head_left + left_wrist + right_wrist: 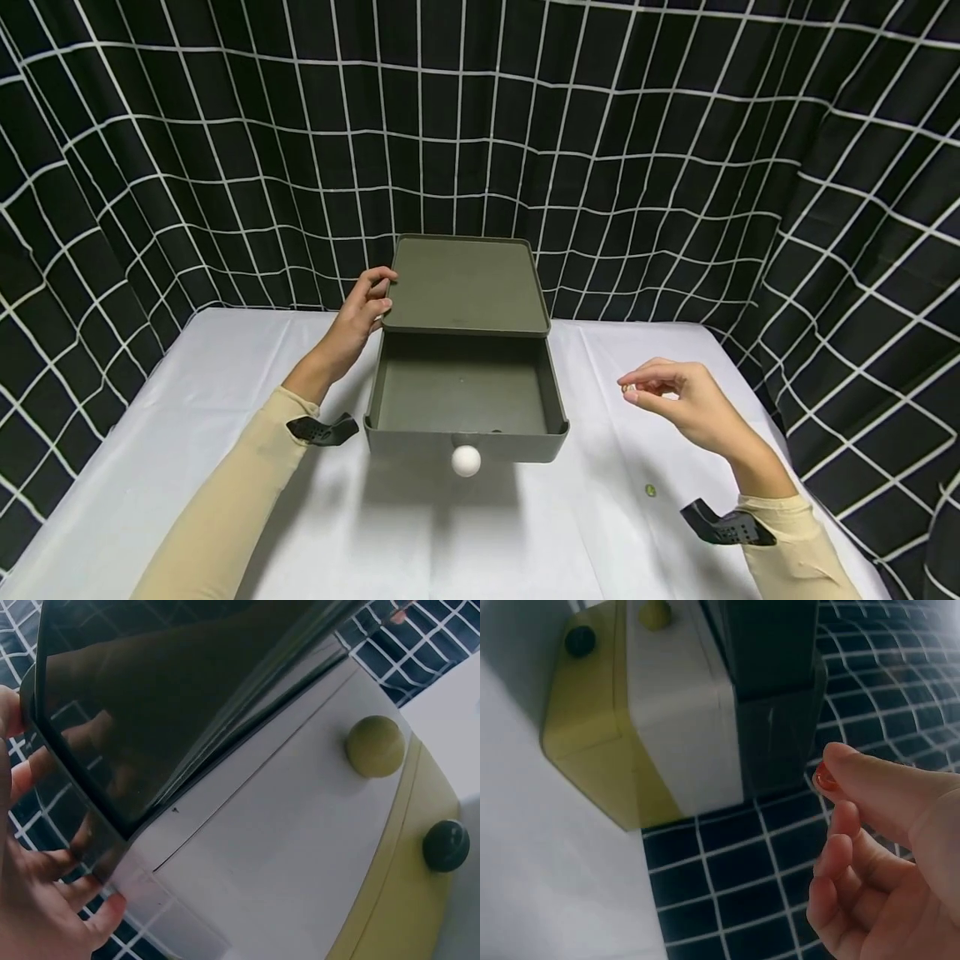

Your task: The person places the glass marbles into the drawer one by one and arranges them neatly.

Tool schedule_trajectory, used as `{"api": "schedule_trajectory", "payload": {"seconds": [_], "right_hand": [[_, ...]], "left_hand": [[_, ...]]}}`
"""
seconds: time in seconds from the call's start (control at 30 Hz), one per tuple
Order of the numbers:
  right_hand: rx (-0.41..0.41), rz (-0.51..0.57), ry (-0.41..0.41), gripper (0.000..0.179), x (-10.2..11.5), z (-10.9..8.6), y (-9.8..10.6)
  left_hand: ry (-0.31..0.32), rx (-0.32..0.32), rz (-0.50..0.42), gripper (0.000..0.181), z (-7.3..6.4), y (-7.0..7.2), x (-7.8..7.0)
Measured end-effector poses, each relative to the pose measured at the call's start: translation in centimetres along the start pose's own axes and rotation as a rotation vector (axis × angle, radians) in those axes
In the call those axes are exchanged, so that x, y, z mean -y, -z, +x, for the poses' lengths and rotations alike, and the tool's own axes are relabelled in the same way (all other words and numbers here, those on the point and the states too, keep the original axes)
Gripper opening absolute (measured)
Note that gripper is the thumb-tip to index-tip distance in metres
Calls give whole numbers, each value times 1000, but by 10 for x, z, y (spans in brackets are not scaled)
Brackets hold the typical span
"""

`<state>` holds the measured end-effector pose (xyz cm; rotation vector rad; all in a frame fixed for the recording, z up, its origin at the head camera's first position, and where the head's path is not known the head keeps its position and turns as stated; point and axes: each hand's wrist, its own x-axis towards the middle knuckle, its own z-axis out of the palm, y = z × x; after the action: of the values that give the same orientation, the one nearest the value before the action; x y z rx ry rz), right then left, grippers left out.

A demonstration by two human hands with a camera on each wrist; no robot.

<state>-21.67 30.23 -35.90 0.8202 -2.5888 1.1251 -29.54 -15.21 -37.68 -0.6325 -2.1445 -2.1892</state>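
My right hand (pixel 686 400) pinches a small shiny red piece (pixel 826 777) between thumb and forefinger, to the right of a drawer box and above the table. In the head view the fingers mostly cover that piece. My left hand (pixel 352 321) rests its fingers against the left side of the box near its lid-like top (pixel 465 283). The grey-green top drawer (pixel 461 392) is pulled out toward me and has a white round knob (pixel 466 461). A tiny dark thing (pixel 496 431) shows inside by its front wall.
On the white tablecloth (pixel 585 517) lies a small green piece (pixel 650 491), nearer me than the right hand. Below the top drawer are a white drawer (pixel 277 825) with a yellow knob (pixel 375 746) and a yellow drawer (pixel 592 757). Dark gridded curtains (pixel 480 125) surround the table.
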Motion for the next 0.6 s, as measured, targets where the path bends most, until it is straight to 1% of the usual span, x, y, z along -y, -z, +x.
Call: {"api": "schedule_trajectory", "payload": {"seconds": [0.17,0.37,0.6], "right_hand": [[1,17,43,15,13,9,-3],[-4,35,100,20,27,20,-7],[-4,47,126,19,44,31,-11]], "left_hand": [[2,-1,-14,43,0,0,1],[1,2,-18,44,0,0,0],[4,8,-16,43,1,0,-2]]}}
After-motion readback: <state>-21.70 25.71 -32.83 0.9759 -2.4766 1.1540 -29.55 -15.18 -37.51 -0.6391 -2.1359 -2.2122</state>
